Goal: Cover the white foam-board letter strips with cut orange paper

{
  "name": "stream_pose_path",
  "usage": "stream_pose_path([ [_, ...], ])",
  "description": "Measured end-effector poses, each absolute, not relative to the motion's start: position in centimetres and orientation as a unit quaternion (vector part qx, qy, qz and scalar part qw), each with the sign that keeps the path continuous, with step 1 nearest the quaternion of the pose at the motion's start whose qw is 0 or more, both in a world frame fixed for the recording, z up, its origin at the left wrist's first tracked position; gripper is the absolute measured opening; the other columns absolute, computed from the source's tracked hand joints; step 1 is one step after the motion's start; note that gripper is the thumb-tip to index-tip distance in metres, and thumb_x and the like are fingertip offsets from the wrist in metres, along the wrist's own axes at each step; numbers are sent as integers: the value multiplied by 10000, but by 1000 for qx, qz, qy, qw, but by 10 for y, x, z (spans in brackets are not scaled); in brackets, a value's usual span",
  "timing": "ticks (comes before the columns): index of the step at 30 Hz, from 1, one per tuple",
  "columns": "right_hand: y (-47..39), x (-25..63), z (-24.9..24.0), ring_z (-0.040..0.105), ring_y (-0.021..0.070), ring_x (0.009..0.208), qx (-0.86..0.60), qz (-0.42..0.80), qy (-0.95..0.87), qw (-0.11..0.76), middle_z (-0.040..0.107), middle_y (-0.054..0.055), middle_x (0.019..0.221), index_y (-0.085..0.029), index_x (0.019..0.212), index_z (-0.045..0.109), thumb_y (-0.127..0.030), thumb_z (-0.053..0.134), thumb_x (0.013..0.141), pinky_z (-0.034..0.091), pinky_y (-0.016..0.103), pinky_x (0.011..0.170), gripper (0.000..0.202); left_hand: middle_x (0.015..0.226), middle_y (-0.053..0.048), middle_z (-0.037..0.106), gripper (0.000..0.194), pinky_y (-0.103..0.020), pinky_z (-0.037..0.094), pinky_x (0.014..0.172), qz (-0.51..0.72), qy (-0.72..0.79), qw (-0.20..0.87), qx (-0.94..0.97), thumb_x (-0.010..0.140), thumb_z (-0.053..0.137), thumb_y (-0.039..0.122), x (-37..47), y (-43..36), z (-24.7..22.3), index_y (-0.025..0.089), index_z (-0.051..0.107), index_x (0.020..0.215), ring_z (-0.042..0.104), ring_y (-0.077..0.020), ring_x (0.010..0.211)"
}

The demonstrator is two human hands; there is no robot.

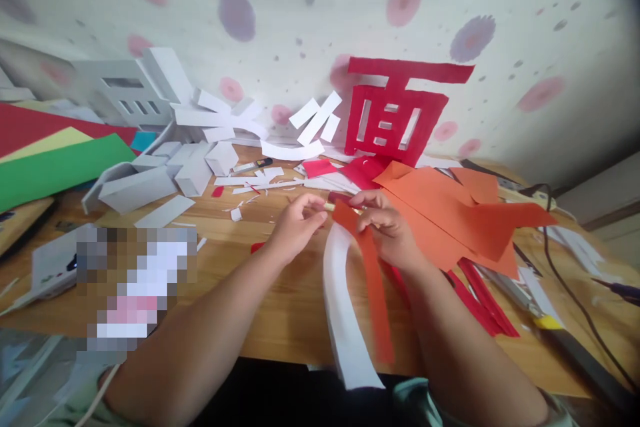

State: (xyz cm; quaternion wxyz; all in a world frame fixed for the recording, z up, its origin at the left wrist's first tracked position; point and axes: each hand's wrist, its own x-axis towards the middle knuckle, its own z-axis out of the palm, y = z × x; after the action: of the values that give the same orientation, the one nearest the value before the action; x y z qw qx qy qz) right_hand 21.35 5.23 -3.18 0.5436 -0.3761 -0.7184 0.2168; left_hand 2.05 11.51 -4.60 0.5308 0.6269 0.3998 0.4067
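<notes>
Bare fingers (316, 220), uncovered forearms (225, 320), muted grey-green sleeves (107, 413)

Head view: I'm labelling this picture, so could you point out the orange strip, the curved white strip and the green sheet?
Orange strip (379, 287): head view, on its hanging length.
Curved white strip (343, 307): head view, around mid-length.
Green sheet (65, 170): head view, middle of its face.

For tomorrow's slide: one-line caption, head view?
Right hand holds an orange strip, left hand close by; a white strip curves alongside, a red cut-out character standing behind.
</notes>
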Motion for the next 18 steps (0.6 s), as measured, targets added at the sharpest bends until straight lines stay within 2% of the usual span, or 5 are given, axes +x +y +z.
stream_pose_path([
  [3, 42, 210, -20, 533, 209, 988, -393, 96, -768, 497, 515, 44, 1000, -207, 643, 598, -38, 539, 801, 448, 385, 816, 238, 826, -8, 603, 224, -247, 487, 586, 438, 384, 515, 629, 802, 631, 358, 20, 107, -39, 208, 562, 953, 573, -126, 664],
  [6, 32, 196, -13, 508, 209, 954, -387, 51, -827, 404, 537, 43, 982, -203, 656, 592, -12, 547, 777, 430, 378, 801, 230, 768, 14, 619, 308, -258, 483, 518, 366, 338, 607, 619, 854, 564, 435, 20, 102, -35, 240, 492, 1082, 592, -129, 557],
  [10, 29, 178, -15, 505, 215, 973, -400, 74, -856, 320, 579, 52, 1022, -211, 784, 637, 34, 525, 721, 442, 372, 834, 277, 725, 32, 606, 230, -228, 452, 464, 318, 365, 625, 612, 864, 524, 302, 23, 107, -41, 247, 502, 1087, 595, -121, 524],
  [14, 41, 189, -24, 524, 230, 1083, -452, 100, -795, 391, 559, 85, 1114, -212, 1044, 618, 12, 478, 734, 445, 394, 919, 407, 752, 24, 598, 56, -214, 429, 476, 446, 384, 483, 648, 835, 571, 227, 18, 104, -33, 211, 575, 889, 532, -77, 519],
  [18, 55, 218, -32, 603, 205, 850, -607, 148, -672, 396, 629, 60, 922, -200, 924, 623, -224, 557, 843, 488, 352, 761, 107, 683, 20, 584, 90, -239, 452, 538, 644, 243, 277, 671, 849, 595, 197, -11, 69, 0, 209, 617, 762, 553, -101, 593],
])
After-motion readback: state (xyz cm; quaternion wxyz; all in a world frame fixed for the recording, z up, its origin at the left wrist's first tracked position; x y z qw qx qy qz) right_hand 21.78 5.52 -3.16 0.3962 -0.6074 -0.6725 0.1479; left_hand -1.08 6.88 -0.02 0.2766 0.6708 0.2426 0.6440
